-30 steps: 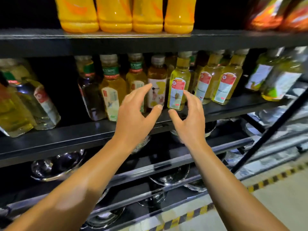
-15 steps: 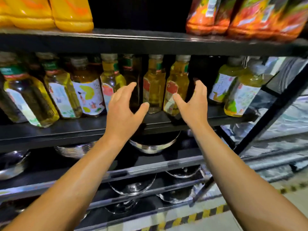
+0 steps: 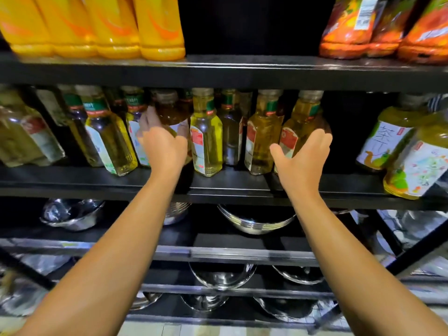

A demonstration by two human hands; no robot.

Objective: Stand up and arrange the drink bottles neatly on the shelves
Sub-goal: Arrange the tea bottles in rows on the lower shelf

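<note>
Two bare forearms reach forward over the lower black shelf tiers, where shiny steel bowls (image 3: 254, 220) sit below the drinks. Above them the black middle shelf (image 3: 230, 187) carries a row of clear bottles of pale yellow-green drink, all upright with their long axes vertical and caps just under the shelf above. The left hand (image 3: 163, 146) grips a darker amber tea bottle with a white label (image 3: 173, 112), fingers curled round its left side and thumb toward the right; it stands in the row between a pale bottle with a white and green label (image 3: 106, 139) and a yellow-green bottle with a red label (image 3: 206, 139). The right hand (image 3: 306, 161) is relaxed and spread, fingers straight, thumb out to the left, just in front of the rightmost red-labelled yellow bottle (image 3: 303, 122); whether it touches cannot be told. A dark gap separates that bottle from two rounder green tea bottles with picture labels (image 3: 397, 144) at the far right. On the top shelf stand orange juice bottles (image 3: 135, 25) to the left and orange-red bottles (image 3: 378, 27) to the right. Compared with half a second ago, the left hand has gone from hovering open to clasping the amber bottle, and the right has moved further right.
</note>
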